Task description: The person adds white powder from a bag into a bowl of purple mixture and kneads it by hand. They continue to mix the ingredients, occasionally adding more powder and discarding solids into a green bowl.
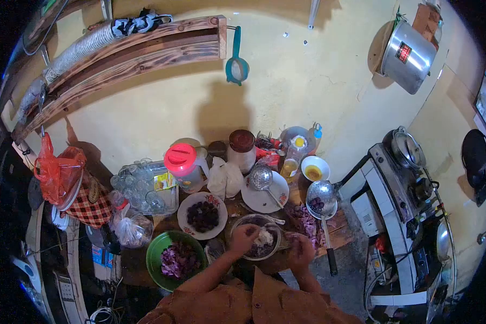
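Note:
A bowl (279, 249) stands in front of me at the table's edge, holding dark purple bits with a white, crumbly heap (264, 237) on top. Over its left side is my left hand (245, 239), fingers curled together; whatever they pinch is too small to make out. My right hand (301, 252) is closed just right of the bowl's rim, and its contents are hidden. A spoon handle (278, 221) rests at the bowl's back rim. Chopped purple pieces (308, 221) lie on the board to the right, partly under a slotted ladle (326, 224) set across a small bowl.
At left are a green basin (154, 272) of purple pieces and a plate (185, 229) of dark balls. Behind stand a red-lidded pitcher (184, 167), a plate (249, 197) with a skimmer, an oil bottle (290, 166) and a yellow-stained bowl (321, 162). A stove (397, 183) is at right.

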Demonstrator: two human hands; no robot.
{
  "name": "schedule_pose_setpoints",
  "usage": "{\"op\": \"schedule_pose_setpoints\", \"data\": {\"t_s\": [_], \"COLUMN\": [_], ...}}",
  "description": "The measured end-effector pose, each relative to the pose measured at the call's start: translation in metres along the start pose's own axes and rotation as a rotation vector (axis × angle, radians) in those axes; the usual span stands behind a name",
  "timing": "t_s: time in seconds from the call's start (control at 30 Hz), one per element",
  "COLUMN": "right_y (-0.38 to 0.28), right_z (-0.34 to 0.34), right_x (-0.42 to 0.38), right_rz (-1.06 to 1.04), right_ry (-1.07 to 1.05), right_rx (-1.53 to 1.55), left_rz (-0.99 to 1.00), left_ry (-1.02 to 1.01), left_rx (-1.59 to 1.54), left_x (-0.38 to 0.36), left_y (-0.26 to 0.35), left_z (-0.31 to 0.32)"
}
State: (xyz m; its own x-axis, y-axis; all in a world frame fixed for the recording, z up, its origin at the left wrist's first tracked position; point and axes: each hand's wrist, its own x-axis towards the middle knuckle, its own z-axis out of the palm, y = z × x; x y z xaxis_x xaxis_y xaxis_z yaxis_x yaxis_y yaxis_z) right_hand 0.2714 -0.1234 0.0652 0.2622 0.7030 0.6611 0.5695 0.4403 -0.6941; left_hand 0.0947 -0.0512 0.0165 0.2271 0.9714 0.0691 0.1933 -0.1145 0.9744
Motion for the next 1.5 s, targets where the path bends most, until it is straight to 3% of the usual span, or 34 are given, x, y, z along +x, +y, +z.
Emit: {"op": "schedule_pose_setpoints", "data": {"t_s": [0.1, 0.17, 0.27, 0.3, 0.37, 0.5, 0.57, 0.6, 0.67, 0.77, 0.9, 0.97, 1.07, 1.37, 1.5], "right_y": [0.004, 0.008, 0.068, 0.091, 0.125, 0.118, 0.157, 0.152, 0.123, 0.093, 0.076, 0.053, 0.045, 0.029, 0.036], "right_z": [-0.006, -0.011, -0.015, -0.01, -0.002, 0.017, 0.025, 0.024, 0.017, 0.01, 0.01, 0.011, 0.022, 0.04, 0.043], "right_x": [0.002, 0.002, -0.016, -0.029, -0.051, -0.053, -0.078, -0.076, -0.062, -0.049, -0.041, -0.027, -0.023, -0.004, -0.004], "right_rz": [-0.029, 0.237, 0.386, 0.386, 0.616, 0.841, 0.644, 0.644, 0.54, 0.405, 0.408, 0.218, 0.128, -0.012, -0.041], "right_ry": [-0.001, 0.11, 0.236, 0.236, 0.332, 0.308, 0.082, 0.081, -0.162, -0.207, -0.199, -0.212, -0.242, -0.384, -0.566], "right_rx": [-0.013, 0.049, -0.055, -0.056, -0.139, -0.028, -0.132, -0.13, -0.369, -0.524, -0.504, -0.448, -0.396, -0.305, -0.209], "left_rz": [-0.002, 0.223, 0.389, 0.39, 0.469, 0.413, 0.434, 0.433, 0.48, 0.364, 0.407, 0.29, 0.308, 0.144, 0.176], "left_ry": [0.069, 0.004, -0.165, -0.165, -0.238, -0.259, -0.285, -0.284, -0.356, -0.348, -0.209, -0.385, -0.474, -0.575, -0.338], "left_rx": [0.238, 0.334, 0.506, 0.505, 0.631, 0.675, 0.667, 0.669, 0.691, 0.691, 0.622, 0.746, 0.996, 0.79, 0.738], "left_x": [-0.002, 0.0, -0.003, -0.004, -0.005, -0.005, -0.004, -0.004, -0.003, -0.008, -0.013, -0.022, -0.03, -0.023, -0.01], "left_y": [0.003, -0.005, -0.011, -0.013, -0.016, -0.023, -0.026, -0.03, -0.039, -0.03, -0.021, -0.028, -0.049, -0.025, -0.027], "left_z": [0.001, 0.006, 0.013, 0.016, 0.021, 0.026, 0.023, 0.021, 0.016, 0.008, 0.002, 0.004, 0.014, -0.01, -0.025]}}
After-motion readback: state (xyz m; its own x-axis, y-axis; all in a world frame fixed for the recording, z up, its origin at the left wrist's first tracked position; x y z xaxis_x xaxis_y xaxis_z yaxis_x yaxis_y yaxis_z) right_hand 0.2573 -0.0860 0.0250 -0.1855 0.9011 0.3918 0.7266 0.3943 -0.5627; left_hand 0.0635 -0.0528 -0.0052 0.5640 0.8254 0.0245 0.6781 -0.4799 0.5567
